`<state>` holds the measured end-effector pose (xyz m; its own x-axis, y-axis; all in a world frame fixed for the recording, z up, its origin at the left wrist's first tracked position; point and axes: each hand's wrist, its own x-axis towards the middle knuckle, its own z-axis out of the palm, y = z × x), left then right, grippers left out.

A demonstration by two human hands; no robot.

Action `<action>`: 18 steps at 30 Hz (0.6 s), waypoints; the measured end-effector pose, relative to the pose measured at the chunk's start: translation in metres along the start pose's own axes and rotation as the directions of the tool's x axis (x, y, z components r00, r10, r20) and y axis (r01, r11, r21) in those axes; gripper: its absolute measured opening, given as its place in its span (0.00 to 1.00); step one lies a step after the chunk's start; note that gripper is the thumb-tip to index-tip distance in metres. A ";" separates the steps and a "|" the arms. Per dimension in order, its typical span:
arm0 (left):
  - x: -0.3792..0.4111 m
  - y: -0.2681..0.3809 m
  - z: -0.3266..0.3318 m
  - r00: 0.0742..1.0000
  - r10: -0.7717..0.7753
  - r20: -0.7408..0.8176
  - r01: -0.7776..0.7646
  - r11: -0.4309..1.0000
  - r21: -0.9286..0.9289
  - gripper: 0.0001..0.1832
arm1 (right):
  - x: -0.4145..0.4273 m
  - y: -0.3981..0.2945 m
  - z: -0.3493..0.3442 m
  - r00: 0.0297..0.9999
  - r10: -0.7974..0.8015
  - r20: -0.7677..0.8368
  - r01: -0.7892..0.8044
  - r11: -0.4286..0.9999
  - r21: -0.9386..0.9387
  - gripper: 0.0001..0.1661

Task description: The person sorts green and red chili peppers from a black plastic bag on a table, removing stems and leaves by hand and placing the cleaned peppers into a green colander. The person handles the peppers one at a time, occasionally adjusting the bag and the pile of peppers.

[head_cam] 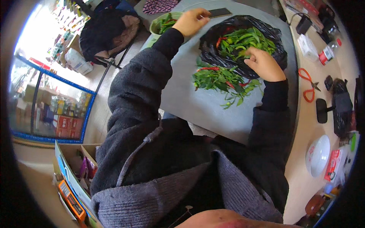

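Note:
A black plastic bag [212, 47] lies rolled open on the grey table, full of green chili peppers [242, 41] with leaves and a few red ones. Over its near right edge is my right hand [263, 64], fingers curled at the peppers; whether it grips one cannot be made out. My left hand [192, 22] hovers between the bag and a light green tub [155, 27] holding peppers, fingers bent; what is between them is unclear. A heap of leafy pepper stems [218, 78] with several red peppers lies on the table, on the near side of the bag.
A dark flat phone-like object [219, 12] lies beyond my left hand. On the wooden counter to the right are orange-handled scissors [308, 85], a white bowl [318, 155], a bottle [328, 54] and a white box [308, 47]. A black jacket [105, 34] hangs at the upper left.

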<state>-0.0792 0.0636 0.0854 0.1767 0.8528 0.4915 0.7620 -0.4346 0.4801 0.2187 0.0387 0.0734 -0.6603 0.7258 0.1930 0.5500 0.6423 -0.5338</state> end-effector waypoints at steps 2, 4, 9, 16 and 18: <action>0.000 0.003 0.032 0.989 0.089 0.122 -0.082 0.995 -0.058 0.13 | -0.003 0.005 -0.006 1.000 0.013 -0.001 -0.013 1.000 0.003 0.14; 0.003 0.008 0.060 0.964 0.098 0.245 -0.078 0.993 -0.089 0.14 | -0.006 0.008 -0.012 0.999 0.025 -0.024 -0.025 0.999 0.036 0.14; 0.006 0.003 0.093 0.884 0.022 0.467 -0.189 0.931 0.313 0.17 | -0.009 0.012 -0.016 0.998 0.011 -0.062 -0.005 0.996 0.088 0.14; 0.000 -0.003 0.106 0.901 -0.045 0.431 -0.177 0.869 0.462 0.30 | -0.006 0.010 -0.011 0.998 0.022 -0.062 -0.017 0.996 0.082 0.14; 0.002 0.002 0.106 0.887 -0.103 0.449 -0.133 0.876 0.463 0.27 | -0.006 0.007 -0.009 0.998 -0.006 -0.070 0.011 0.997 0.073 0.14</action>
<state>-0.0115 0.0951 0.0105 0.3583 0.9317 0.0602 0.9328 -0.3600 0.0189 0.2310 0.0413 0.0755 -0.6261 0.7376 0.2529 0.5038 0.6302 -0.5908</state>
